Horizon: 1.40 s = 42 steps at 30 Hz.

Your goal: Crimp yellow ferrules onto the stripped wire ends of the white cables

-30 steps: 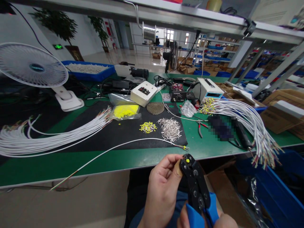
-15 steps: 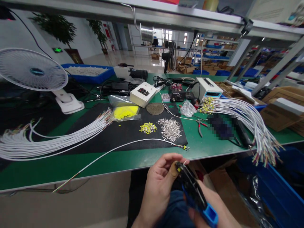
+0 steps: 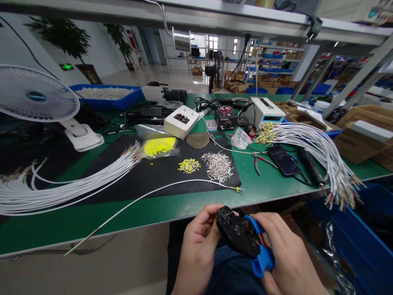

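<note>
My right hand (image 3: 287,254) is wrapped round the blue handles of a black crimping tool (image 3: 238,233), which lies tilted across my lap below the bench edge. My left hand (image 3: 199,241) has its fingers curled against the tool's black jaw end, pinching there; whatever small part it holds is hidden. On the bench just beyond lies a single white cable (image 3: 159,189), its stripped coloured ends with a yellow sleeve near my hands. Small piles of yellow sleeves (image 3: 189,165) and metal terminals (image 3: 218,166) sit on the black mat (image 3: 159,172).
A bundle of white cables (image 3: 70,184) lies at left, another bundle (image 3: 319,151) hangs over the right edge. A white fan (image 3: 37,96), grey control box (image 3: 181,121), bag of yellow parts (image 3: 159,146), pliers (image 3: 258,162), phone (image 3: 283,160) and cardboard boxes (image 3: 362,135) surround the work area.
The crimping tool has swung from upright to lying nearly flat and lower in my lap. My right hand came up into view around its handles; the yellow sleeve at the jaws no longer shows.
</note>
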### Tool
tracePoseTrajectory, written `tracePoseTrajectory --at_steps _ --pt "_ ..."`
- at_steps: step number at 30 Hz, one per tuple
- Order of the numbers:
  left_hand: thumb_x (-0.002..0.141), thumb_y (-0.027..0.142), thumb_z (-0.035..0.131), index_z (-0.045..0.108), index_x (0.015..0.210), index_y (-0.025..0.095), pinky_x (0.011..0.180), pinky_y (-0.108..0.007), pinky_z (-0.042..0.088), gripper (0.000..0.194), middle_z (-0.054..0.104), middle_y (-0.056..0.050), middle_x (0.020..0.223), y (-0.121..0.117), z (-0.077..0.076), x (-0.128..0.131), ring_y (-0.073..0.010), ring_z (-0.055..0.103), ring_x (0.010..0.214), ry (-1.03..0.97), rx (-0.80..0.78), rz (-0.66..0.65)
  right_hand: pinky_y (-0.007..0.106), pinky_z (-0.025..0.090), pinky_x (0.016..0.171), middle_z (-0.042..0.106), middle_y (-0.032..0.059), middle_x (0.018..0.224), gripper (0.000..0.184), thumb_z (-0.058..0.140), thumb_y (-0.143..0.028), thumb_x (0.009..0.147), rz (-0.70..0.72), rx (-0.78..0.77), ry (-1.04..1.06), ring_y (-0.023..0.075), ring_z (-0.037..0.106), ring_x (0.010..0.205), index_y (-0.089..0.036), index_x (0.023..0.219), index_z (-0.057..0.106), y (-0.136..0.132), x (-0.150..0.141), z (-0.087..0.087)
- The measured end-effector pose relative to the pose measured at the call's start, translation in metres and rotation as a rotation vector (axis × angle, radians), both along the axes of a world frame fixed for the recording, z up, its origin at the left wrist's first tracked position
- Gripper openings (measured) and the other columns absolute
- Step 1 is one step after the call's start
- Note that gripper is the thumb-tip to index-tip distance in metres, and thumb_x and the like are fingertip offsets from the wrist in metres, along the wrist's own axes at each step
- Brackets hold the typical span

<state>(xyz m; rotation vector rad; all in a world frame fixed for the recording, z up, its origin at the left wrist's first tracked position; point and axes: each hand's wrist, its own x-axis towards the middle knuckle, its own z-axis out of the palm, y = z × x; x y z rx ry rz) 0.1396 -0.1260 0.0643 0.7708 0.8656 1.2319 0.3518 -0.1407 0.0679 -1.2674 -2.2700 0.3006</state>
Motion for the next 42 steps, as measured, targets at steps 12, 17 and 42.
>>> tracePoseTrajectory --at_steps 12,17,42 --pt "0.100 0.039 0.068 0.073 0.112 0.024 0.092 -0.025 0.051 0.020 0.076 -0.006 0.114 0.036 0.002 -0.006 -0.0199 0.070 0.106 0.538 0.203 0.105 0.043 0.051 0.099 0.061 0.0130 0.129 0.081 0.059 -0.010 0.065 -0.100 -0.161 0.211 0.0319 0.063 0.118 -0.024 0.143 0.039 -0.004 0.011 -0.026" --pt "0.103 0.041 0.063 0.071 0.116 0.025 0.088 -0.026 0.053 0.022 0.075 -0.005 0.116 0.035 0.012 -0.007 -0.0186 0.071 0.099 0.546 0.226 0.087 0.036 0.048 0.098 0.063 0.0093 0.128 0.052 0.063 -0.007 0.073 -0.195 -0.260 0.326 0.0258 0.064 0.114 -0.026 0.117 0.044 -0.006 0.013 -0.031" --pt "0.106 0.030 0.056 0.066 0.120 0.020 0.107 -0.049 0.050 0.020 0.068 -0.011 0.123 0.120 -0.066 -0.009 -0.0294 0.061 0.118 1.363 0.954 0.165 0.041 0.058 0.074 0.073 0.0147 0.098 0.029 0.058 -0.029 0.096 -0.022 -1.145 1.990 0.0225 0.069 0.082 -0.017 0.071 0.052 0.038 0.018 -0.079"
